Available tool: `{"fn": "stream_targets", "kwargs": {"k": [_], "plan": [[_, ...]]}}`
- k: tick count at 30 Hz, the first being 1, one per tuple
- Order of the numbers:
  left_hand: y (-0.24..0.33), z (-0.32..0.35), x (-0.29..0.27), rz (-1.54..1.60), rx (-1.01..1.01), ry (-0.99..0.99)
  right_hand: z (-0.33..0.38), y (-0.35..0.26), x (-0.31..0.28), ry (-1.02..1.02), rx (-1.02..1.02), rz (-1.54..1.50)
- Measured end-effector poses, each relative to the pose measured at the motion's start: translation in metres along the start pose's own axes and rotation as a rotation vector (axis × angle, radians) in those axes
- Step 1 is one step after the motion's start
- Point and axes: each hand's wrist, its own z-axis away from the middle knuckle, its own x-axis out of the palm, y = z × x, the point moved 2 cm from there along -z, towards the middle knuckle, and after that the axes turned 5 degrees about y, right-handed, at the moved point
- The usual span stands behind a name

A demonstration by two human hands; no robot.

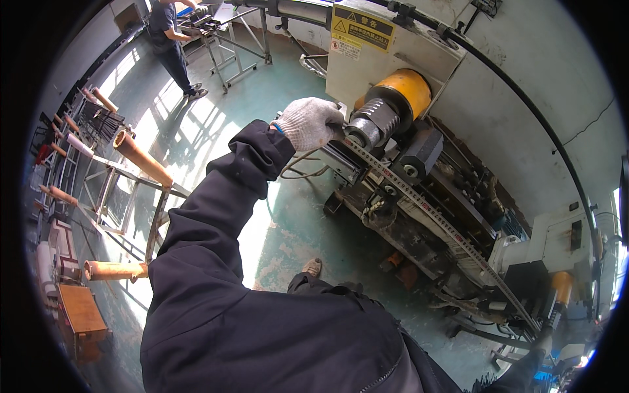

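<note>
My left hand, in a pale knitted glove, is closed round the near-end tip of a tape measure. It holds this end by the threaded metal spindle under a yellow cylinder. The blade stretches straight along the machine toward the lower right. There it meets my right hand, small and dim near the rim, which appears closed on the tape; its separate fingers are hard to make out. A dark hexagonal block sits beside the blade.
Left of me stands a metal rack with rusty tubes jutting out. A brown box is at lower left. Another person works at a metal-framed table at the back. A black hose arches over the machine.
</note>
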Motion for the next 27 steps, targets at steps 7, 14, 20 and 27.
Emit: {"fn": "stream_targets", "kwargs": {"k": [7,14,20,27], "plan": [[0.002,0.001,-0.002,0.025,-0.007,0.001,-0.002,0.003,0.000,-0.008,0.101,-0.167],[0.001,0.002,0.000,0.026,-0.015,0.014,0.000,0.005,0.000,-0.068,-0.010,-0.238],[0.001,0.002,0.001,0.019,-0.001,0.019,-0.001,0.007,-0.001,-0.086,-0.004,-0.197],[-0.001,0.001,0.003,0.002,-0.003,0.013,0.002,-0.003,0.002,-0.019,-0.229,0.323]]}}
